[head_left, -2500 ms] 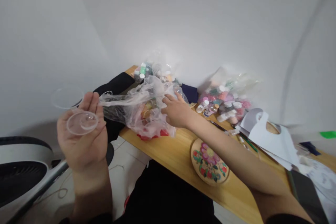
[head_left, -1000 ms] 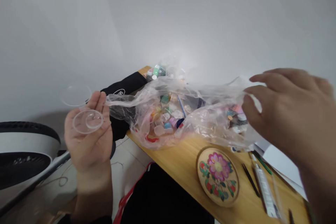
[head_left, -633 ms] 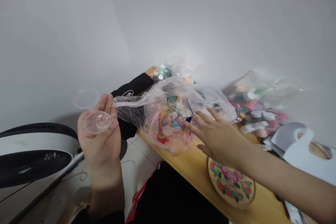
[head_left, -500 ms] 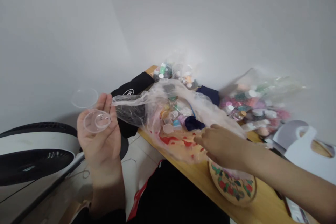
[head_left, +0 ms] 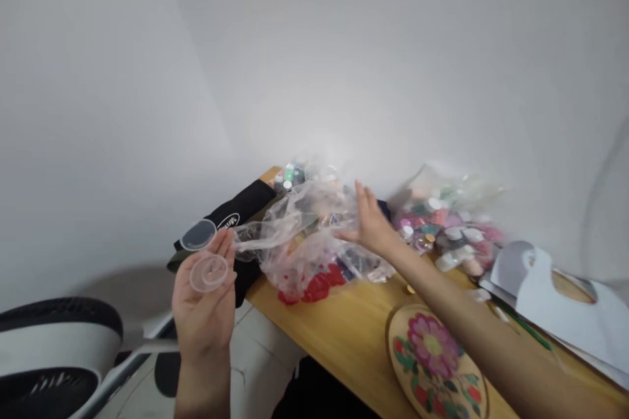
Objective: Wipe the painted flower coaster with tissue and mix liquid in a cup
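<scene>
My left hand, palm turned up, holds a small clear plastic cup under its thumb. A round clear lid sticks out past its fingers. The stretched handle of a clear plastic bag with red print reaches to these fingertips; whether they grip it, I cannot tell. My right hand is open against the right side of this bag, thumb and fingers spread. Small bottles inside the bag are mostly hidden by its crumpled film.
Right of the hands lies another clear bag of small colored bottles. A round wooden board painted with flowers lies near the front edge of the wooden table. A black pouch is at the left, white cutout sheets at the right.
My right hand has moved up and left and its fingers have spread. The bag's opening has been pushed together, covering its contents. My left hand still holds the cup; the view has shifted.
</scene>
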Available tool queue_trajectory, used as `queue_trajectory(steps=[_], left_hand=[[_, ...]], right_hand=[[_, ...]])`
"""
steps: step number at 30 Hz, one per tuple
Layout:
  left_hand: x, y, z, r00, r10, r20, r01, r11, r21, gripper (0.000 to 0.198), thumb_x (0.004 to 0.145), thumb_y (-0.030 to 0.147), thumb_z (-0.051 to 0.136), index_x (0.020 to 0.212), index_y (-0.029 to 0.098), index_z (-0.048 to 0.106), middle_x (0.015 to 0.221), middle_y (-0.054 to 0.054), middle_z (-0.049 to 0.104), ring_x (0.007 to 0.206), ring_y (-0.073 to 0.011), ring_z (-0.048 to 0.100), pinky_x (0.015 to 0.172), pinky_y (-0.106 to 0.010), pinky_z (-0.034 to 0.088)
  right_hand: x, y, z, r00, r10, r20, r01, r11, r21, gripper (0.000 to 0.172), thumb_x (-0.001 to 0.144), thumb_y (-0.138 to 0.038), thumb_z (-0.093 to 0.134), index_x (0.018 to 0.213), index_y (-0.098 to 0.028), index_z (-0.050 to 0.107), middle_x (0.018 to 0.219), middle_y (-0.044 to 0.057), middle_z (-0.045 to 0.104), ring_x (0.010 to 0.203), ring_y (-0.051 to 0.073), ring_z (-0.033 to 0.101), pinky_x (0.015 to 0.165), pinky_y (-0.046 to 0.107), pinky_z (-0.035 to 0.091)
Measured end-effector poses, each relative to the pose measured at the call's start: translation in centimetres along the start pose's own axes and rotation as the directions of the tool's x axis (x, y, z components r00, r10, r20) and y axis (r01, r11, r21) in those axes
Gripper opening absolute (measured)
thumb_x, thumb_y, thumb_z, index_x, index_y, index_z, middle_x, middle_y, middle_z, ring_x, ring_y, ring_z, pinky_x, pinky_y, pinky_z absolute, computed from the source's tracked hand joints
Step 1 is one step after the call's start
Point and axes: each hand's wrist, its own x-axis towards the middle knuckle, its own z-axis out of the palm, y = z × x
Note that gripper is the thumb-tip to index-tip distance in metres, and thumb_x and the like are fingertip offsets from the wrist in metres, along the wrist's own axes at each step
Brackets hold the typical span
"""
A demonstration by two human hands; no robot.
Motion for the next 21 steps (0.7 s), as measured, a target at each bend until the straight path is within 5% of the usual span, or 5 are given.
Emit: queue_trajectory(steps=[2,5,8,16,21], left_hand=[[0.1,-0.1,-0.2,1.000,-0.005,0.009,0.005,1.000,0.023,0.037,0.060,0.011,0.086,0.090,0.027,0.072,0.113,-0.003,0.077,0.119,-0.0247,0.067,0.124,-0.053,0.024],[0.0,0.0,-0.8,0.999,-0.024,0.022,0.022,0.998,0.051,0.035,0.060,0.011,0.084,0.089,0.027,0.071,0.110,-0.003,0.078,0.117,-0.0247,0.068,0.124,-0.055,0.024],[-0.1,0.2,-1.4,1.000,-0.024,0.008,0.023,0.997,0.074,0.037,0.060,0.009,0.082,0.090,0.027,0.071,0.109,-0.001,0.078,0.116,-0.0241,0.068,0.125,-0.056,0.023],[0.1,-0.4,-1.6,0.997,-0.073,-0.003,0.073,0.991,0.109,0.034,0.061,0.006,0.076,0.088,0.026,0.070,0.105,0.001,0.079,0.116,-0.0226,0.068,0.126,-0.053,0.025],[0.0,-0.3,-0.4,0.994,-0.109,0.001,0.107,0.983,0.149,0.037,0.058,0.004,0.072,0.080,0.033,0.072,0.104,0.007,0.079,0.124,-0.0270,0.063,0.129,-0.054,0.020]], right_hand=[[1.7,-1.2,2.1,0.995,-0.093,0.037,0.092,0.995,0.025,0.113,0.079,-0.046,0.075,0.159,-0.013,0.003,0.158,0.031,0.028,0.147,0.039,0.034,0.108,0.055,0.042],[2.3,-4.5,4.6,0.949,-0.289,0.126,0.285,0.957,0.055,0.094,0.074,-0.051,0.078,0.151,-0.015,0.037,0.156,0.026,0.036,0.142,0.036,0.043,0.106,0.046,0.046],[1.4,-7.6,6.4,0.865,-0.445,0.233,0.440,0.895,0.079,0.063,0.064,-0.058,0.083,0.114,-0.022,0.070,0.148,0.018,0.052,0.124,0.037,0.058,0.095,0.046,0.052],[-0.9,-8.8,7.2,0.816,-0.529,0.233,0.531,0.845,0.057,0.025,0.092,-0.031,0.058,0.110,-0.018,0.069,0.125,0.014,0.066,0.112,0.029,0.062,0.088,0.038,0.053],[-2.9,-9.0,7.0,0.799,-0.554,0.233,0.558,0.828,0.056,0.032,0.100,-0.021,0.040,0.120,-0.023,0.065,0.124,0.008,0.069,0.114,0.026,0.061,0.083,0.034,0.050]])
